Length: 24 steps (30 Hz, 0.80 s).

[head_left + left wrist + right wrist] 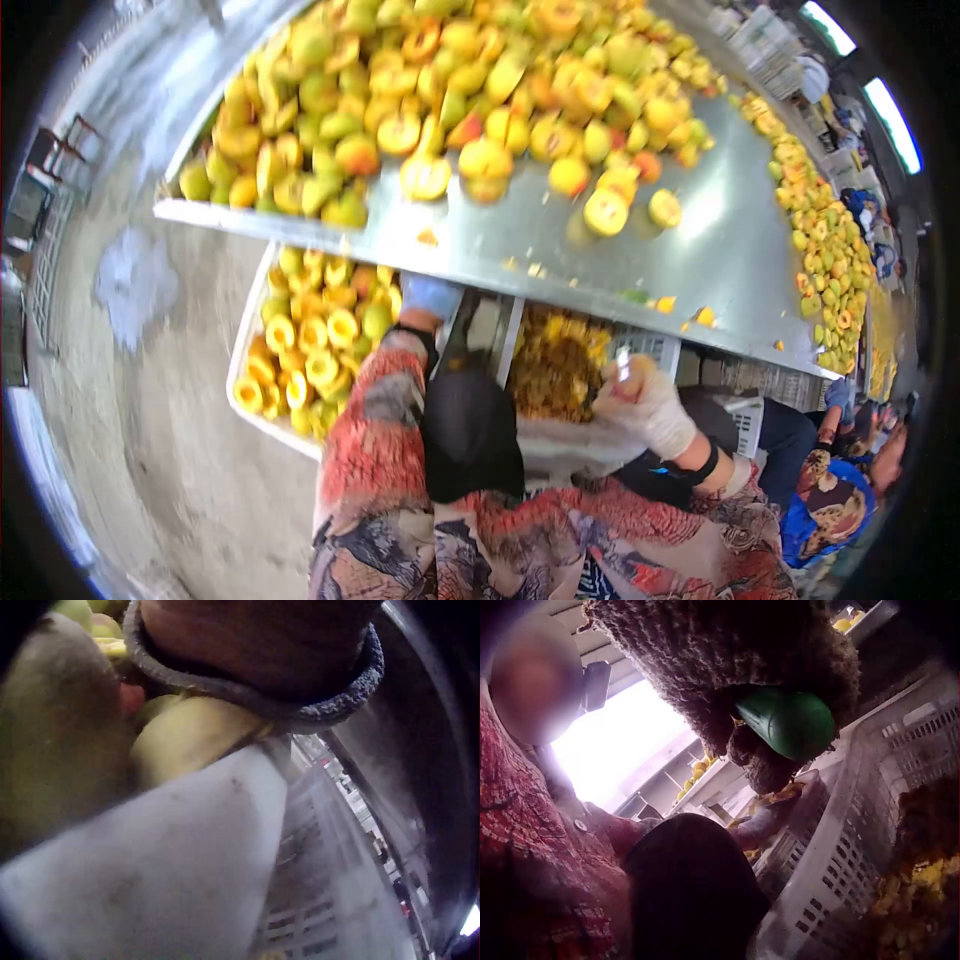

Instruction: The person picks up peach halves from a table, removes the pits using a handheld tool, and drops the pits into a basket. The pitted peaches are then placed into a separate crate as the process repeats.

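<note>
In the head view my left hand (430, 297), in a bluish glove, reaches beside the crate of halved yellow fruit (322, 330), its fingers hidden by the metal table's edge. The left wrist view has the crate's pale rim (165, 862) and a yellow fruit (195, 735) close beneath the wrist; no fingers show there. My right hand (650, 408), in a whitish glove, is over the crate of brown and yellow scraps (560, 370). In the right wrist view that hand (727, 660) curls round a green handle (787, 724).
A metal table (640, 260) spans the front, with a large heap of yellow-green fruit (400, 90) and a few pieces near its edge. Another person's blue-gloved hand (838, 395) is at the right. Concrete floor (200, 420) lies left.
</note>
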Tool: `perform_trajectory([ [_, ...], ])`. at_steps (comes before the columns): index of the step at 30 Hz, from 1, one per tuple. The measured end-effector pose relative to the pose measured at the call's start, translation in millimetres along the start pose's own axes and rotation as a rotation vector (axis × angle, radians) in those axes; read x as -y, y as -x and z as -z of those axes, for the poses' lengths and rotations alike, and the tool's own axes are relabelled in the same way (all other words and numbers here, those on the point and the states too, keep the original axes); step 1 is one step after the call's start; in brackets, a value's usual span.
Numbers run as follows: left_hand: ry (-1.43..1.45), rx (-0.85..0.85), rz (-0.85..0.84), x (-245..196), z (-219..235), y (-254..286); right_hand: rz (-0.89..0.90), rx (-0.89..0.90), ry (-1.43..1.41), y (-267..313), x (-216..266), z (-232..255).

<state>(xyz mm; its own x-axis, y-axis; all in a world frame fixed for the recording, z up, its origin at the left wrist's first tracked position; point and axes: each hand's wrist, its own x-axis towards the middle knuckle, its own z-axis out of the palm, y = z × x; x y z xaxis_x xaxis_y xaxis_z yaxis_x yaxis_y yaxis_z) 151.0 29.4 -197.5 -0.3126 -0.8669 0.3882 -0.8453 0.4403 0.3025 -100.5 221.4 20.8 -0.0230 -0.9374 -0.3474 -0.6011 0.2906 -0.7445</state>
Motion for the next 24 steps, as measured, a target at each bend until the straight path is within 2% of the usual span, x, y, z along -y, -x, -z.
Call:
perform_trajectory([
  [1,-0.013,0.006,-0.064,2,4,0,0.01,0.023,0.023,-4,12,2],
  [2,-0.016,0.122,-0.064,0,12,-5,0.004,0.052,0.045,-5,22,4],
  [3,-0.113,0.163,-0.066,3,6,0,-0.008,0.054,-0.094,-4,33,6],
  [4,-0.099,0.293,-0.024,1,17,-1,0.222,-0.023,-0.006,-4,22,5],
  [5,-0.159,0.135,-0.018,-2,25,7,0.272,-0.042,0.014,0,29,12],
  [6,-0.077,0.211,0.087,2,35,18,0.312,-0.051,0.037,3,35,21],
  [7,-0.1,0.296,0.111,3,53,29,0.307,-0.056,0.001,3,29,28],
  [8,-0.026,0.266,0.165,-11,83,36,0.307,-0.058,-0.039,1,21,33],
  [9,0.017,0.197,0.175,-7,94,47,0.258,-0.085,-0.062,-2,15,37],
  [10,0.056,0.232,0.21,-21,128,43,0.265,-0.064,-0.072,-4,13,45],
  [11,0.002,-0.067,0.076,-29,146,47,0.249,-0.041,-0.314,-6,12,50],
  [12,0.053,-0.129,0.067,-33,163,42,0.229,-0.018,-0.554,-8,11,52],
  [14,-0.009,-0.221,-0.009,-60,192,6,0.204,0.004,-0.689,-11,5,54],
  [16,0.058,-0.302,-0.03,-74,188,-45,0.194,0.025,-0.82,-12,-2,56],
  [18,0.042,-0.108,0.096,-96,175,-102,0.128,0.041,-0.764,-8,-10,56],
  [20,-0.115,0.216,0.273,-103,150,-148,0.151,0.0,-0.755,-9,-22,58],
  [23,-0.266,0.31,0.312,-103,116,-177,0.187,-0.063,-0.697,-9,-33,67],
  [24,-0.233,0.347,0.377,-104,113,-184,0.21,-0.079,-0.644,-7,-33,70],
])
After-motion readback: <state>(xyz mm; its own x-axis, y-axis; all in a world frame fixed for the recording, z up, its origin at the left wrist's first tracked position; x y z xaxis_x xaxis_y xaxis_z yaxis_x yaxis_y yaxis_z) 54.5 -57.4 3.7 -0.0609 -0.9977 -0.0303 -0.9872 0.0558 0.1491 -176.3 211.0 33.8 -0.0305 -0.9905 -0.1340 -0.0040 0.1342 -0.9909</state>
